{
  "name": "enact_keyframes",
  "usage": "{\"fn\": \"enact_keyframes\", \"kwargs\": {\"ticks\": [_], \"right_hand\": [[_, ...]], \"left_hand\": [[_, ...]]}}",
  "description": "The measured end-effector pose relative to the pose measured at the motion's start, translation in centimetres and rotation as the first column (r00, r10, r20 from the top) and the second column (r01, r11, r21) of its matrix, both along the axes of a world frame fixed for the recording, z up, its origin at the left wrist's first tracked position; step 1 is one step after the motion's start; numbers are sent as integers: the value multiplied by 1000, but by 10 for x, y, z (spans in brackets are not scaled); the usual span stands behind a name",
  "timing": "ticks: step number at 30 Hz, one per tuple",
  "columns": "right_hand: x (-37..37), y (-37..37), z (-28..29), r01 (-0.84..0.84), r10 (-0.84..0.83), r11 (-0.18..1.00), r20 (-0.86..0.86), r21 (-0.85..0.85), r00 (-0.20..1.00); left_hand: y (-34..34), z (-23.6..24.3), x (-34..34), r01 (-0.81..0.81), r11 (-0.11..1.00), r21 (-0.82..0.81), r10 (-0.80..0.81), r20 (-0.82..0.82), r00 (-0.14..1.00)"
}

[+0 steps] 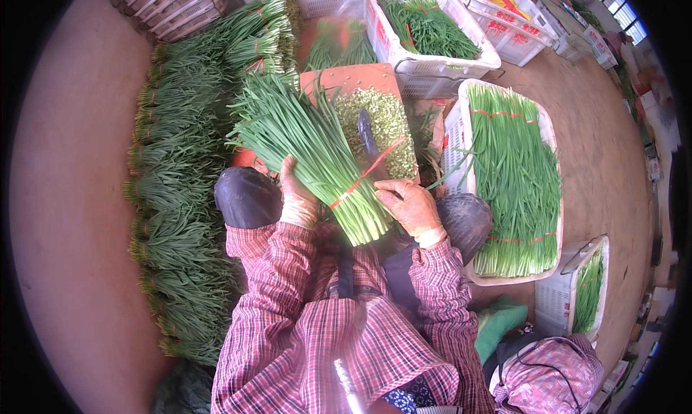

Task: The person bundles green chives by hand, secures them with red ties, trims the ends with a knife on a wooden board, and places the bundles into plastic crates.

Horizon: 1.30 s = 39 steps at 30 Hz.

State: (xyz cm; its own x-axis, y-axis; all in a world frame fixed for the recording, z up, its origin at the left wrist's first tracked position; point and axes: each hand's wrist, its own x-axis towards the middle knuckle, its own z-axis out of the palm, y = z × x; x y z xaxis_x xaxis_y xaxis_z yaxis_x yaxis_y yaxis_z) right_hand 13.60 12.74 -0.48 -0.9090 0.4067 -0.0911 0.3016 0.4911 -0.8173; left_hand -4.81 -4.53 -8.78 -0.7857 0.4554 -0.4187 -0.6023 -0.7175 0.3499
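My left hand (pixel 297 193) is closed around a large bundle of green garlic chives (pixel 310 144), held at a slant above my lap. Its leaves point to the far left and its pale cut ends toward me. A red tie (pixel 352 190) crosses the stems, one loose end sticking out to the right. My right hand (pixel 412 206) is at the right side of the stems, fingers bent and pressed together; what they pinch is hidden. Beyond the bundle, a dark-handled knife (pixel 366 131) rests on a reddish board (pixel 335 77) strewn with chopped pale stem pieces (pixel 389 111).
Tied chive bundles (pixel 180 198) form a long row on the left floor. Chives fill a white crate (pixel 555 190) at right, another crate (pixel 432 68) at the back and a smaller one (pixel 555 295) near right. A pink bag (pixel 551 374) lies at the lower right.
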Motion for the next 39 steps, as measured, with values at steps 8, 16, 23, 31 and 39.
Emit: {"fn": "enact_keyframes", "kwargs": {"ticks": [8, 16, 23, 31, 39], "right_hand": [[6, 19, 7, -294, 294, 956, 112, -25, 949], [0, 18, 7, -145, 136, 989, 263, 15, 955], [-37, -34, -69, -85, -6, 613, -113, -786, 994], [-24, -31, -65, 21, -204, -168, 55, -986, 977], [-21, -36, -51, -7, -253, -174, 38, -985, 967]], "left_hand": [[-2, 12, 1, 44, 998, -49, -44, 7, 999], [12, 29, -7, 119, 974, -194, -115, 33, 993], [21, 48, -9, 370, 859, -353, -378, 47, 924], [-5, 25, -20, 354, 771, -529, -478, -113, 871], [-9, -36, 35, 692, 704, -159, -689, 81, 720]]}}
